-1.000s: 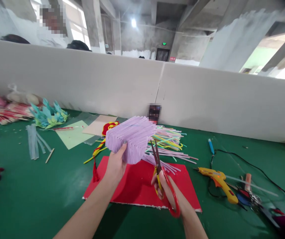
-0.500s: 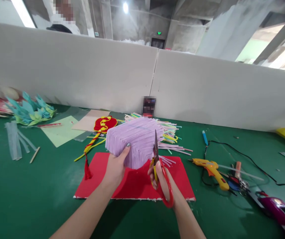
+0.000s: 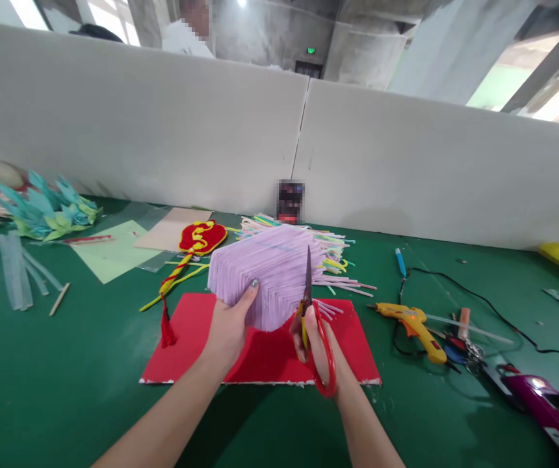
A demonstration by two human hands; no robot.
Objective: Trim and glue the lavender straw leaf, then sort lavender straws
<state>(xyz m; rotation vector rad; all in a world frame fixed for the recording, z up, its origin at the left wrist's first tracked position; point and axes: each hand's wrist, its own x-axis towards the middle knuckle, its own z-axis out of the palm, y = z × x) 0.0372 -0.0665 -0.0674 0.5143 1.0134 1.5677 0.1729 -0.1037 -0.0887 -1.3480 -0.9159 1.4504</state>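
Pinched the lilac bundle in the left hand, with thumb on its near face, above the red board. Gripped the scissors by the handles in the right hand, just beside the bundle's right side.

"What sort of place is this?"
"A craft workshop, by the look of it: glue gun and fuzzy stems on a green table."
"And the building?"
"Rough concrete (with a lit green sign) beyond a white partition."
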